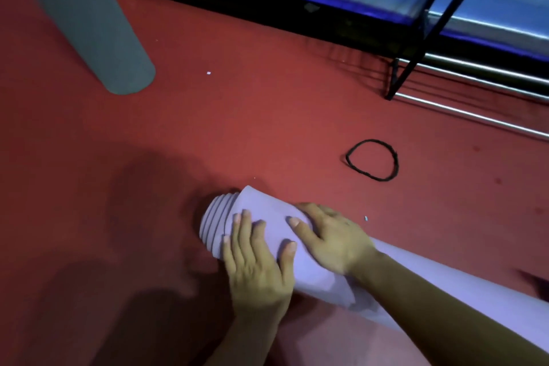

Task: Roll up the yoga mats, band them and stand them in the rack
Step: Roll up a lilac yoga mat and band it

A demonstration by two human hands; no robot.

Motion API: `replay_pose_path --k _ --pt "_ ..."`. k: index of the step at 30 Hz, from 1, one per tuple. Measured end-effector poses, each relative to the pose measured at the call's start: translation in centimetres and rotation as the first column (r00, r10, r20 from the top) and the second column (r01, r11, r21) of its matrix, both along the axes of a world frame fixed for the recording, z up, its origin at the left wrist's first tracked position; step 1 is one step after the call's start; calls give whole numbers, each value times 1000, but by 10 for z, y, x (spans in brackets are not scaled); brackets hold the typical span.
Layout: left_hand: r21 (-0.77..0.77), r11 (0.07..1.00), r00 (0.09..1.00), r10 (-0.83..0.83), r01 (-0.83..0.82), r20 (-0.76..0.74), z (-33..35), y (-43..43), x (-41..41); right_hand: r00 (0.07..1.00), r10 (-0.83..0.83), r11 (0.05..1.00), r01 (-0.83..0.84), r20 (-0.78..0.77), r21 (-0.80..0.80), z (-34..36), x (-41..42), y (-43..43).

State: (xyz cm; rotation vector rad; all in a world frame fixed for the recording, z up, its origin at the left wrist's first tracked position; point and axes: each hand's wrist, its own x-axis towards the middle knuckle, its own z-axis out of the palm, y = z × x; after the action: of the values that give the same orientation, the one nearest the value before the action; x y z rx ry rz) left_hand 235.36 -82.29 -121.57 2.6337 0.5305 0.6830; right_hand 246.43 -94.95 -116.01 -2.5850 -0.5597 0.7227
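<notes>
Hands, two: left hand (255, 264) and right hand (329, 238) spread flat on one lilac mat roll (273, 232); one grey roll (98, 33), one black band (372, 160) on red floor (237, 128).

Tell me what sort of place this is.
Probably a yoga or exercise room, seen at floor level. The left hand and right hand press on a rolled lilac mat on the red floor. A grey mat, a black rack and a loose band are nearby.

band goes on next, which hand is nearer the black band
Right. The right hand rests on the purple mat below the black band; the left hand sits farther left.
</notes>
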Motion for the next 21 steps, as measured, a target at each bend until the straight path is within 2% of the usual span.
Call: replay_pose_path --k 2,5,9,12,17,19,21 --pt "-138 981 984 118 -136 -131 7 -7 9 999 -37 999 37 -17 -17 0 3 3" --pt "-370 879 947 226 -300 -230 15 -14 23 998 -40 998 38 -48 -52 -1 11 5" --pt "-502 772 917 281 -391 -282 11 -20 9 998 -32 998 29 -49 -61 1 -1 6" --pt "-715 612 941 215 -338 -261 14 -18 -2 996 -13 998 8 -85 -59 12 -2 11" --pt "-790 509 939 211 -342 -271 19 -18 -4 989 -55 998 51 -136 -35 18 1 29" --pt "-794 500 938 202 -347 -282 23 -17 1 987 -63 995 51 -145 -84 19 4 33" --pt "-783 531 946 200 -323 -255 23 -15 5 988 -56 994 42 -144 -105 21 4 34"
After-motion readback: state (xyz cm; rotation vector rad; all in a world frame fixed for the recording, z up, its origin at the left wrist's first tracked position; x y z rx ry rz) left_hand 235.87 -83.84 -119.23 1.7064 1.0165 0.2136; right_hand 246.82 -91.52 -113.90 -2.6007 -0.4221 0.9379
